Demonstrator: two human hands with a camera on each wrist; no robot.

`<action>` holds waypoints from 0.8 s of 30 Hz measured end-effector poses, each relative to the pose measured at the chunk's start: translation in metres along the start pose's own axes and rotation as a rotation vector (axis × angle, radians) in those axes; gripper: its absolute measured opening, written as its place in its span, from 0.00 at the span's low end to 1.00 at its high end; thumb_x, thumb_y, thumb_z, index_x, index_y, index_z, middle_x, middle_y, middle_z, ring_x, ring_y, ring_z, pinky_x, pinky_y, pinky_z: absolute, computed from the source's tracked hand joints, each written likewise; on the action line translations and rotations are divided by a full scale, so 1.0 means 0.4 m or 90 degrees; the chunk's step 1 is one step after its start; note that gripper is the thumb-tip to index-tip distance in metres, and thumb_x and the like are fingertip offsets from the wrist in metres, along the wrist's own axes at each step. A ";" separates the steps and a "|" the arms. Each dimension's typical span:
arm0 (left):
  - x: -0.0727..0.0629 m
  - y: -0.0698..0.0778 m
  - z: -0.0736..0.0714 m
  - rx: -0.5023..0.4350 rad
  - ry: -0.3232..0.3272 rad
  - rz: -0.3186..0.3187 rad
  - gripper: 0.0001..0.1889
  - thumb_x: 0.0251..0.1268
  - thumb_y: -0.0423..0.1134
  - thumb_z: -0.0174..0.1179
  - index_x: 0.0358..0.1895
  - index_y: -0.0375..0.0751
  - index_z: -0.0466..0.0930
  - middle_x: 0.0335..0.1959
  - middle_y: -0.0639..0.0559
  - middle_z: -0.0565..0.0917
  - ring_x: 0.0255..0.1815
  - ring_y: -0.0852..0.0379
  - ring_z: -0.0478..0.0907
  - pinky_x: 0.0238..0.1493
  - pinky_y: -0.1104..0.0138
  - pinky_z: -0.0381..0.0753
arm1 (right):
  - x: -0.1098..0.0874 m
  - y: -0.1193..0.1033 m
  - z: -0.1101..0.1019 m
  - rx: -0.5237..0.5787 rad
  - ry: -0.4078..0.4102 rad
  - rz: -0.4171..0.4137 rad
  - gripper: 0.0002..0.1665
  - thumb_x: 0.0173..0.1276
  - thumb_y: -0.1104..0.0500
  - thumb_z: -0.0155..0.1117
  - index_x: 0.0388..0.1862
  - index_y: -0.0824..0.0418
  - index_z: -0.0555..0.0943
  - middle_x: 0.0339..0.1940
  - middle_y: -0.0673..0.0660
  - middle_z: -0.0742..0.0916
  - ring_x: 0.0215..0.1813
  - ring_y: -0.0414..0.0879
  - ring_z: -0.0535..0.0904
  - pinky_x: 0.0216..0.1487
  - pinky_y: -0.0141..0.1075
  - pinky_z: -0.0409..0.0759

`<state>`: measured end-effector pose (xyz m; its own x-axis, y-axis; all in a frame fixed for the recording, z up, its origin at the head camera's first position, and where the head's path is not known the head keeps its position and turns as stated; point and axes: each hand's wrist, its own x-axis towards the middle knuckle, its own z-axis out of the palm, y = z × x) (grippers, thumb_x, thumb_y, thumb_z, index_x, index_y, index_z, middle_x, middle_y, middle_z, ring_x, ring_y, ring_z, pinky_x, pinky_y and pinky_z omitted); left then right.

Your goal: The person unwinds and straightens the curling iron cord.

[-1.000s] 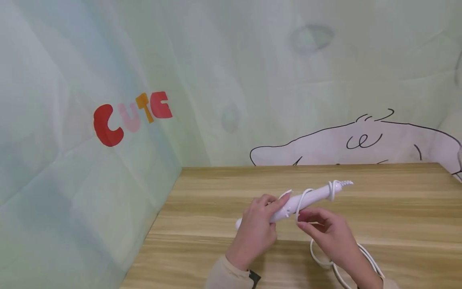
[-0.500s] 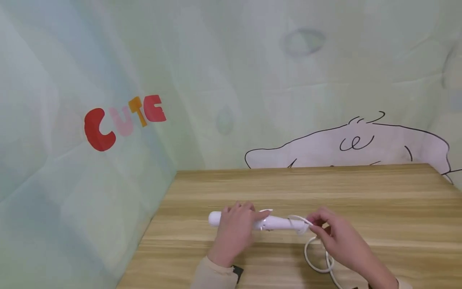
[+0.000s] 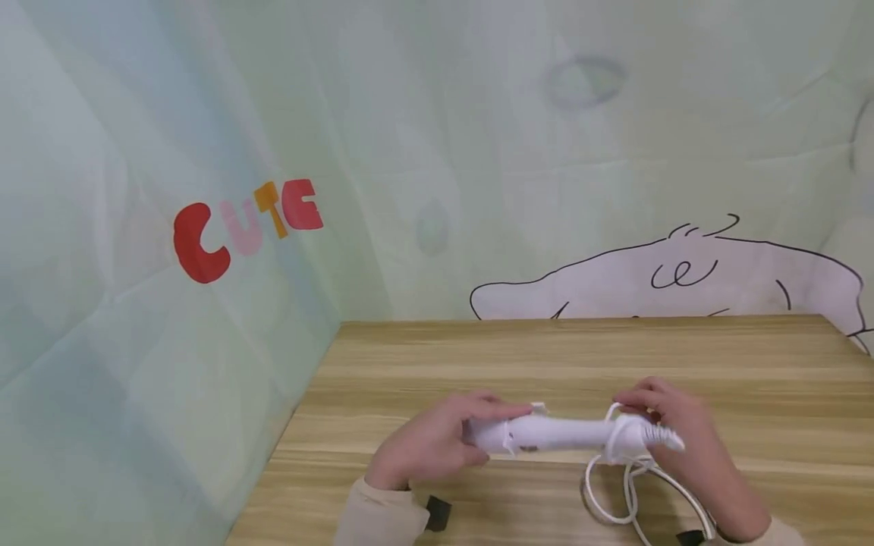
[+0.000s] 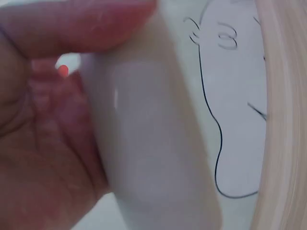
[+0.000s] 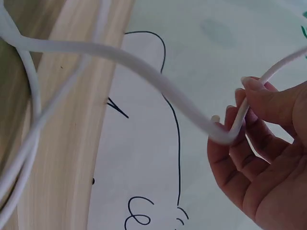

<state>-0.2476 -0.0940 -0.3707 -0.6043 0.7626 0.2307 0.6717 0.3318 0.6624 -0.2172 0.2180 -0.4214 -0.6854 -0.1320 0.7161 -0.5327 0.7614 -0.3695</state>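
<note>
A white curling iron is held above the table, lying roughly level in the head view, with its ribbed cord end to the right. My left hand grips its left part, the thumb along the upper side. In the left wrist view the smooth white barrel runs past the thumb and palm. A small white lever sticks up beside that thumb. White cord loops round the handle's right end. My right hand pinches the cord between thumb and fingers, as the right wrist view shows.
Loose loops of the cord hang over the wooden table below the right hand. A pale fabric wall with a cartoon drawing stands behind the table. Another such wall, with colourful letters, rises on the left.
The curling iron has swung from slanting to level and its cord end has tipped toward the camera. My right hand has carried the cord round the handle toward that end.
</note>
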 end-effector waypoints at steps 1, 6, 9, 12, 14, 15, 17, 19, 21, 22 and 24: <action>0.004 0.005 0.002 -0.016 0.033 -0.008 0.41 0.46 0.15 0.64 0.66 0.53 0.77 0.53 0.57 0.80 0.48 0.60 0.74 0.49 0.67 0.76 | -0.003 -0.001 0.008 -0.007 -0.013 -0.004 0.17 0.42 0.78 0.75 0.28 0.61 0.86 0.26 0.47 0.82 0.25 0.33 0.70 0.24 0.27 0.71; 0.030 0.023 0.027 0.044 0.224 -0.059 0.41 0.47 0.16 0.65 0.68 0.50 0.76 0.53 0.49 0.80 0.51 0.51 0.76 0.50 0.56 0.77 | -0.014 -0.033 0.052 -0.029 -0.073 -0.030 0.15 0.43 0.73 0.79 0.25 0.56 0.87 0.25 0.39 0.78 0.27 0.32 0.68 0.25 0.30 0.71; 0.044 0.027 0.046 0.133 0.290 -0.085 0.41 0.44 0.16 0.66 0.66 0.50 0.77 0.51 0.47 0.81 0.49 0.49 0.78 0.48 0.53 0.79 | -0.021 -0.053 0.067 -0.023 -0.112 -0.005 0.17 0.44 0.73 0.79 0.32 0.58 0.87 0.26 0.39 0.80 0.28 0.34 0.75 0.28 0.33 0.75; 0.054 0.027 0.061 0.228 0.306 -0.087 0.42 0.41 0.16 0.66 0.65 0.52 0.79 0.47 0.48 0.82 0.44 0.49 0.78 0.44 0.54 0.79 | -0.020 -0.072 0.068 0.019 -0.133 0.060 0.22 0.50 0.70 0.78 0.45 0.61 0.85 0.32 0.42 0.85 0.36 0.41 0.82 0.34 0.38 0.79; 0.061 0.027 0.070 0.272 0.302 -0.083 0.43 0.39 0.16 0.65 0.64 0.54 0.80 0.45 0.50 0.83 0.42 0.50 0.78 0.42 0.54 0.79 | -0.017 -0.087 0.064 0.086 -0.119 0.124 0.22 0.55 0.68 0.76 0.50 0.62 0.83 0.35 0.45 0.87 0.40 0.43 0.83 0.38 0.40 0.82; 0.063 0.028 0.075 0.286 0.300 -0.081 0.43 0.38 0.16 0.65 0.64 0.54 0.80 0.45 0.50 0.83 0.41 0.50 0.78 0.40 0.54 0.78 | -0.014 -0.094 0.063 0.125 -0.097 0.149 0.20 0.57 0.68 0.75 0.50 0.63 0.83 0.37 0.47 0.87 0.41 0.43 0.83 0.39 0.39 0.82; 0.067 0.031 0.083 0.296 0.292 -0.081 0.43 0.38 0.15 0.64 0.64 0.55 0.80 0.44 0.51 0.83 0.41 0.50 0.78 0.39 0.53 0.77 | -0.010 -0.107 0.064 0.202 -0.043 0.181 0.15 0.59 0.69 0.72 0.47 0.63 0.83 0.37 0.50 0.88 0.41 0.40 0.83 0.39 0.36 0.83; 0.069 0.033 0.091 0.297 0.283 -0.083 0.43 0.39 0.15 0.63 0.64 0.56 0.80 0.45 0.52 0.83 0.41 0.50 0.78 0.40 0.51 0.76 | -0.008 -0.116 0.068 0.270 -0.002 0.201 0.12 0.60 0.72 0.71 0.42 0.64 0.84 0.36 0.54 0.88 0.39 0.37 0.83 0.37 0.32 0.82; 0.070 0.034 0.099 0.302 0.276 -0.084 0.43 0.40 0.16 0.64 0.64 0.56 0.80 0.45 0.52 0.83 0.41 0.50 0.78 0.40 0.50 0.76 | -0.008 -0.124 0.074 0.311 0.029 0.208 0.11 0.58 0.74 0.70 0.40 0.65 0.84 0.34 0.56 0.88 0.37 0.35 0.83 0.35 0.29 0.82; 0.071 0.035 0.102 0.306 0.274 -0.082 0.43 0.40 0.16 0.64 0.64 0.56 0.80 0.45 0.52 0.83 0.41 0.50 0.78 0.41 0.50 0.77 | -0.008 -0.126 0.077 0.325 0.037 0.208 0.11 0.58 0.75 0.70 0.39 0.65 0.84 0.34 0.57 0.88 0.36 0.35 0.83 0.34 0.29 0.82; 0.073 0.033 0.110 0.317 0.274 -0.081 0.43 0.40 0.16 0.65 0.64 0.56 0.80 0.46 0.52 0.83 0.40 0.50 0.78 0.40 0.51 0.77 | -0.010 -0.132 0.082 0.349 0.045 0.217 0.12 0.56 0.76 0.71 0.38 0.66 0.84 0.32 0.58 0.87 0.34 0.36 0.83 0.33 0.28 0.81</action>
<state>-0.2375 -0.0429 -0.3865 -0.7392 0.4454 0.5051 0.6394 0.6997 0.3187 -0.2027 0.1575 -0.4243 -0.8361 0.1165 0.5360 -0.4804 0.3163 -0.8181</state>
